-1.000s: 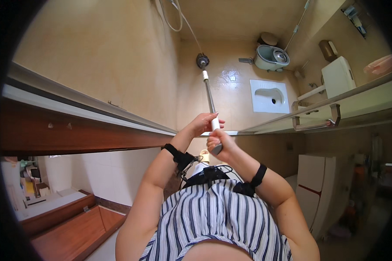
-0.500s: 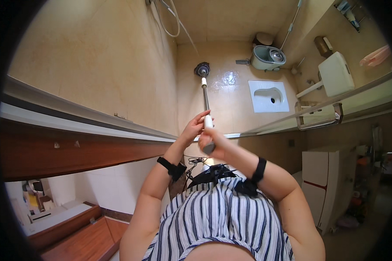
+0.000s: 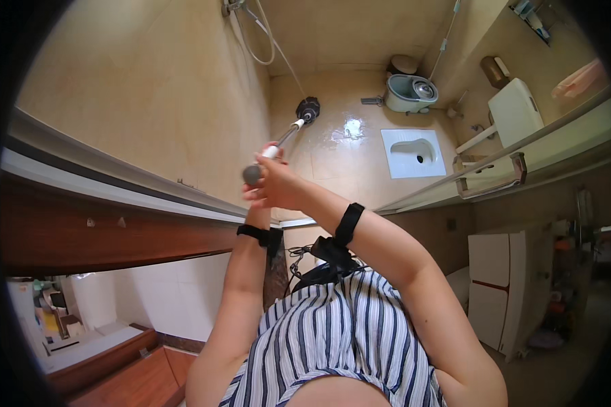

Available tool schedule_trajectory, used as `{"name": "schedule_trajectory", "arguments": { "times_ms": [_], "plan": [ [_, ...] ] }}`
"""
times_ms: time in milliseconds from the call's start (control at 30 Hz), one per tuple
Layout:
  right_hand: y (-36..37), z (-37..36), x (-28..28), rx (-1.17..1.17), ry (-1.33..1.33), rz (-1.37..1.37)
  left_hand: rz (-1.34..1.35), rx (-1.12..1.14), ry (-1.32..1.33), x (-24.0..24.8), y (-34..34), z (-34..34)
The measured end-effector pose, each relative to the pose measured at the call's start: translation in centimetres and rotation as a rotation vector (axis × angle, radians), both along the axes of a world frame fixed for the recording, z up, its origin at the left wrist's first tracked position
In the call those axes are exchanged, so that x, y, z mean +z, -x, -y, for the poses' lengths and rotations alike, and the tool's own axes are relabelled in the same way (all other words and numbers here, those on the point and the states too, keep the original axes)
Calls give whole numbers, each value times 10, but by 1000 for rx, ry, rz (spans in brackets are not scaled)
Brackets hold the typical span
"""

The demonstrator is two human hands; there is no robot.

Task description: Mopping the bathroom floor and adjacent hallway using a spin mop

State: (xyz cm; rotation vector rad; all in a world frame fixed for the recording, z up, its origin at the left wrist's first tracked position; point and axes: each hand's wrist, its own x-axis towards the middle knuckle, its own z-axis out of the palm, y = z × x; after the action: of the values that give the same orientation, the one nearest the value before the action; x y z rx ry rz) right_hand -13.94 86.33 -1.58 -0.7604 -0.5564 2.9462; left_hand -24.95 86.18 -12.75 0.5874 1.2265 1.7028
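Observation:
A mop (image 3: 291, 131) with a dark, bunched head and a metal-and-white pole slants across the bathroom floor, its head down near the left wall. The grey end of the pole points up toward me. My right hand (image 3: 277, 183) is closed around the upper pole just below that end. Behind it, my left hand (image 3: 271, 146) is mostly hidden; its fingers show around the white grip farther down the pole. A wet, shiny patch (image 3: 349, 130) lies on the tiles right of the mop head.
A white squat toilet (image 3: 395, 167) is set into the floor at right. Behind it stand a grey-green mop bucket (image 3: 407, 105) and a brown bin (image 3: 403, 64). A shower hose (image 3: 256, 57) hangs at the back left. Glass door handle (image 3: 516, 176) and door frame flank me.
Both hands and the pole's upper end have swung left and forward, so the pole now slants. The mop head has shifted only slightly left.

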Motion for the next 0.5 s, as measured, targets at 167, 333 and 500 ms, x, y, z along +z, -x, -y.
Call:
{"name": "schedule_trajectory", "arguments": {
  "times_ms": [167,333,500],
  "plan": [
    [-39,1,8,3,-433,-60,-225,322,147,4,46,-21],
    [-141,-20,-71,-54,-483,311,-123,483,290,-18,73,-1],
    [-274,-28,-88,-359,-463,589,-175,444,305,-20,51,2]
  ]
}}
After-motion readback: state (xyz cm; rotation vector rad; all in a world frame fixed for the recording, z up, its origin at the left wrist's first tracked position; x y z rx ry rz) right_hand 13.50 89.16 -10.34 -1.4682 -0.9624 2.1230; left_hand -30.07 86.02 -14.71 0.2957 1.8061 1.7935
